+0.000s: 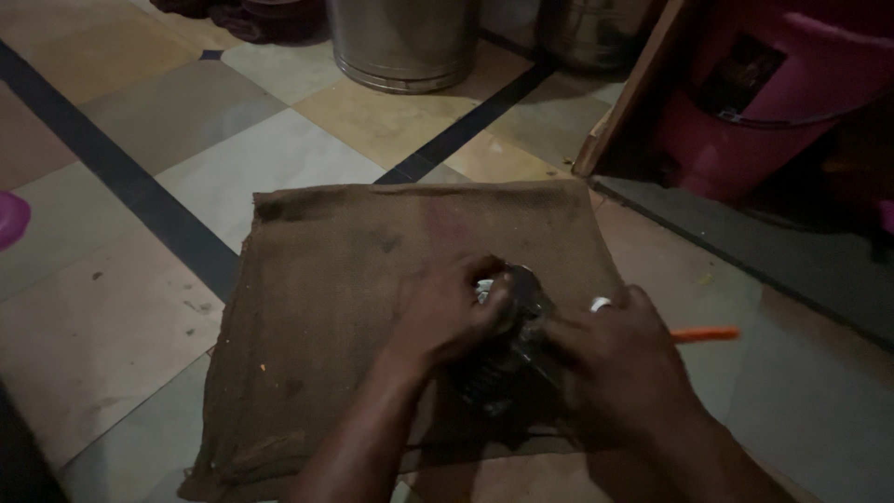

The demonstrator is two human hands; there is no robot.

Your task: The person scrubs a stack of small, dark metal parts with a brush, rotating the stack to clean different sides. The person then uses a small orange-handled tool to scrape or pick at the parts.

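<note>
Two hands on 1 small dark metal part [510, 328], atop burlap sack [372, 307]: left hand [445, 317] closed round top, right hand [622, 359] gripping side w/ orange-handled tool [705, 333]. Likely stiff, greasy; hold by body.

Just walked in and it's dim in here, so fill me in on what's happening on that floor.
A person is working over a brown burlap sack spread on the tiled floor. The left hand and the right hand both grip a small dark metal object on the sack; what it is cannot be told in this light. An orange stick-like tool pokes out beside the right hand. Steel drums and a pink bucket stand behind.
</note>
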